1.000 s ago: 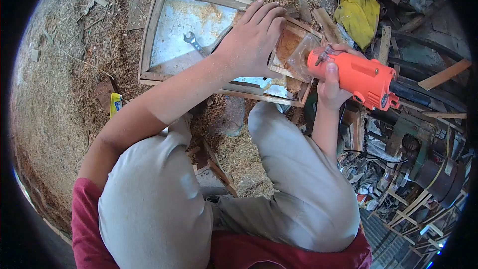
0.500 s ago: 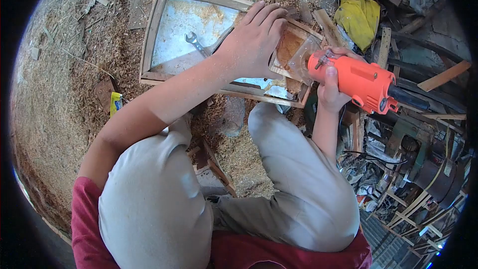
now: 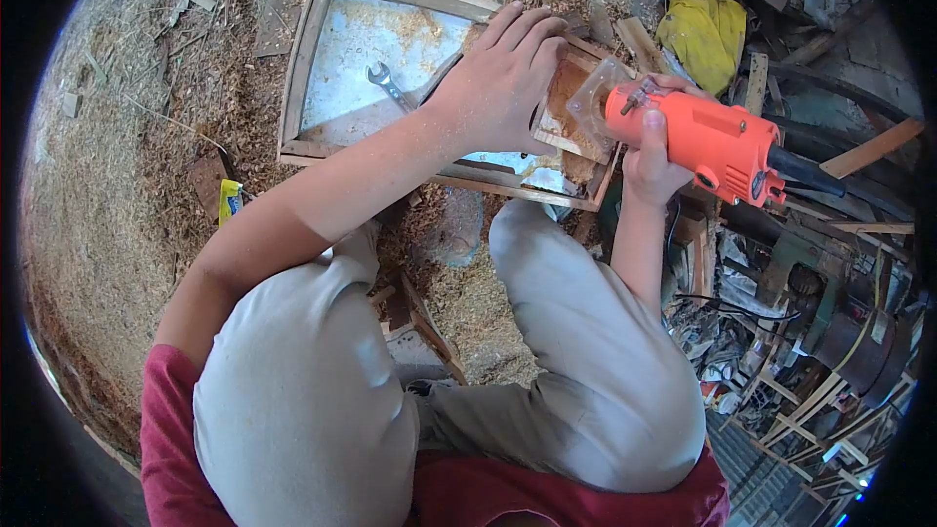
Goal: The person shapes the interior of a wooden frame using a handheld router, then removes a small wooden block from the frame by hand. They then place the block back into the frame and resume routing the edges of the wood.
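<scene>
My right hand (image 3: 652, 158) is wrapped round an orange trim router (image 3: 717, 144), its thumb along the near side. The router's clear base plate (image 3: 591, 107) lies against a sawdust-covered wooden piece (image 3: 560, 109). My left hand (image 3: 503, 73) presses on that piece from the left, fingers bent over its far edge; the fingertips' exact grip is partly hidden. Under both is a wood-framed board with a pale surface (image 3: 337, 63). On it an open-end wrench (image 3: 384, 80) lies left of my left wrist. The router's bit cannot be made out.
Sawdust and wood scraps cover the ground. A yellow cloth (image 3: 705, 39) lies beyond the router, with wooden offcuts (image 3: 874, 148) to the right. A dark cord (image 3: 808, 172) leaves the router's rear. A yellow packet (image 3: 230, 200) lies left of the frame. My knees are close below.
The router has turned slightly, its rear end rising in view, and its base plate has shifted a little up and left over the wooden piece. My left hand stays nearly in place.
</scene>
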Demonstrator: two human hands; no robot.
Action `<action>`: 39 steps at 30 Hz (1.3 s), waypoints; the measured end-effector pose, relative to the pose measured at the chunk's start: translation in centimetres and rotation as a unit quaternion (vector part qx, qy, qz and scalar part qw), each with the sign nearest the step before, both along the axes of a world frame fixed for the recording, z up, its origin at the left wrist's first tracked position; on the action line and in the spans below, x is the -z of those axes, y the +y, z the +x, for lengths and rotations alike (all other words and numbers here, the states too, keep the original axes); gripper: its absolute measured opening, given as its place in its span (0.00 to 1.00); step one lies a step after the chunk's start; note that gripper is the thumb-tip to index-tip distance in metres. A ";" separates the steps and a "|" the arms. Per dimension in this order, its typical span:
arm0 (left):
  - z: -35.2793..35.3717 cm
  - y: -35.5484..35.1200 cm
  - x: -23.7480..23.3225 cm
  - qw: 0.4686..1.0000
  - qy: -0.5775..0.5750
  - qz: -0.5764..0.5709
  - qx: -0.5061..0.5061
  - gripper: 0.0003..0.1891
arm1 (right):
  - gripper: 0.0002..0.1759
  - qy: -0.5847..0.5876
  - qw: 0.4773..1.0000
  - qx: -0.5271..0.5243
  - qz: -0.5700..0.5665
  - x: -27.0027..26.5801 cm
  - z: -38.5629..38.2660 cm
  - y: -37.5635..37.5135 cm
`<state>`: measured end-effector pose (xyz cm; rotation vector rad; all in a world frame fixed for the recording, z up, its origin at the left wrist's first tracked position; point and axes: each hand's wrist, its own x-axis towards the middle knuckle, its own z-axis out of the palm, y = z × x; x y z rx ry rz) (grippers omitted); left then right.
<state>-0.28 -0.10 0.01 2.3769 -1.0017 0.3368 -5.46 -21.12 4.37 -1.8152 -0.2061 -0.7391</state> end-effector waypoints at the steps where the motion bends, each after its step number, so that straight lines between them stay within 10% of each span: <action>1: 0.0 0.0 0.0 1.000 0.000 0.005 -0.001 0.62 | 0.40 -0.002 1.000 -0.002 0.004 0.1 0.2 0.0; 39: 0.0 -0.2 0.1 0.999 -0.025 -0.041 -0.011 0.57 | 0.34 -0.001 1.000 -0.024 0.011 0.2 -1.4 -0.5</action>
